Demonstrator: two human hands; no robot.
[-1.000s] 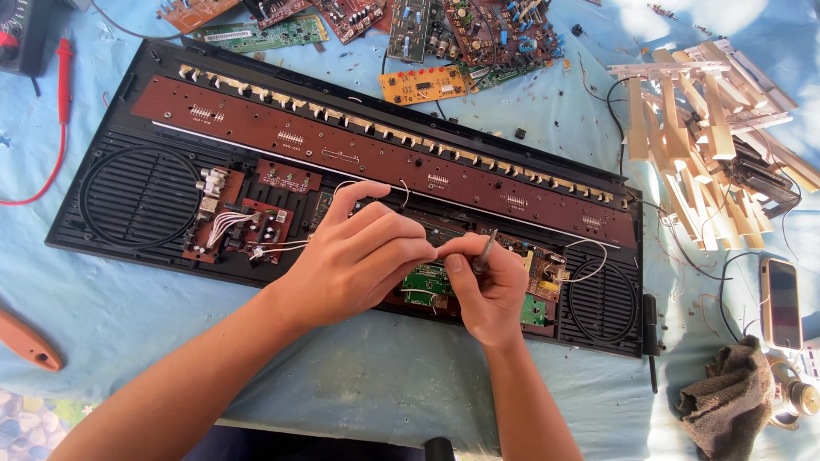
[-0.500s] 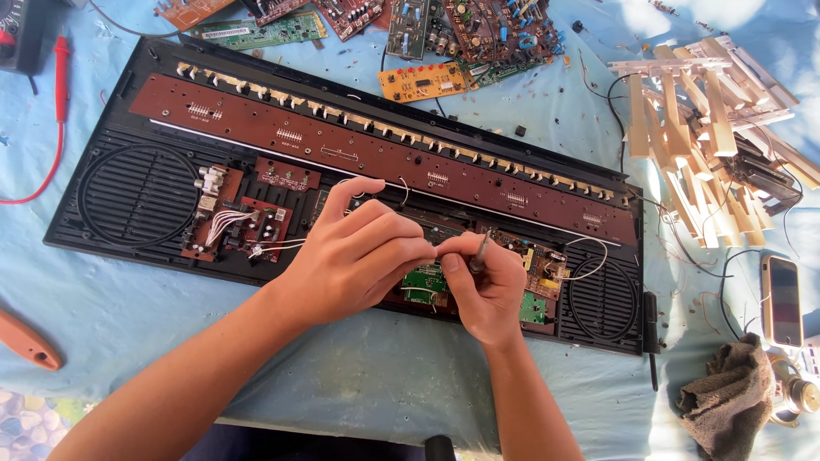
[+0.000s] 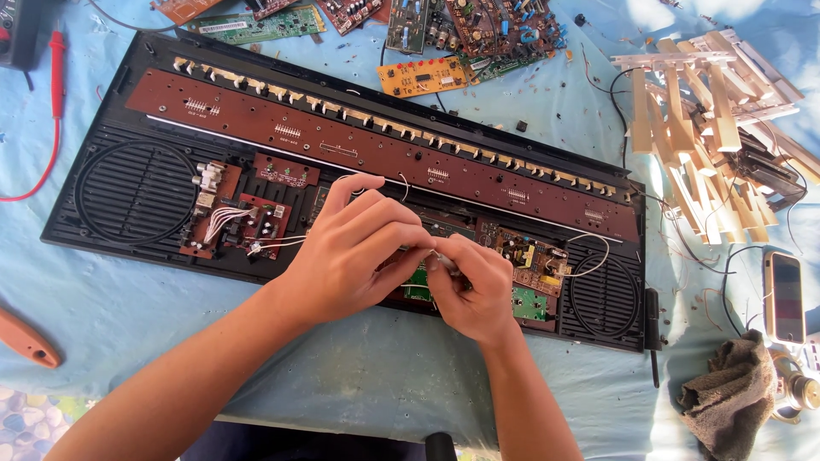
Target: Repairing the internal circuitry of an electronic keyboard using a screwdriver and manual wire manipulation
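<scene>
Head camera looks straight down on an opened keyboard shell (image 3: pixel 111 230), black, lying across a pale blue cloth (image 3: pixel 359 376) with its inside facing up. Both hands meet over the lower middle of the shell. The left hand (image 3: pixel 354 256) comes in from the lower left, fingers curled and bunched, their tips pinched together at a small pale part (image 3: pixel 443 259) just where the two hands touch. The right hand (image 3: pixel 474 290) rises from below, closed into a loose fist, thumb and forefinger nipped on the same small part; what that part is cannot be told, as the fingers hide most of it. Directly beneath the hands lies a green circuit board (image 3: pixel 418 286), showing between the two palms, and a second green patch (image 3: pixel 530 303) shows just right of the right hand. A brown board with yellow and black parts (image 3: pixel 530 256) sits touching distance to the right of the hands. White wires (image 3: pixel 273 245) run from the left hand's side to a small brown board (image 3: pixel 248 224) beside the left speaker grille (image 3: pixel 137 192). A long brown strip board (image 3: pixel 384 154) runs above the hands along the shell. Well apart, loose pale keys (image 3: pixel 700 119) are heaped at the upper right, a phone (image 3: pixel 784 297) and a grey rag (image 3: pixel 726 393) lie at the right edge, and several circuit boards (image 3: pixel 427 77) lie along the top.
</scene>
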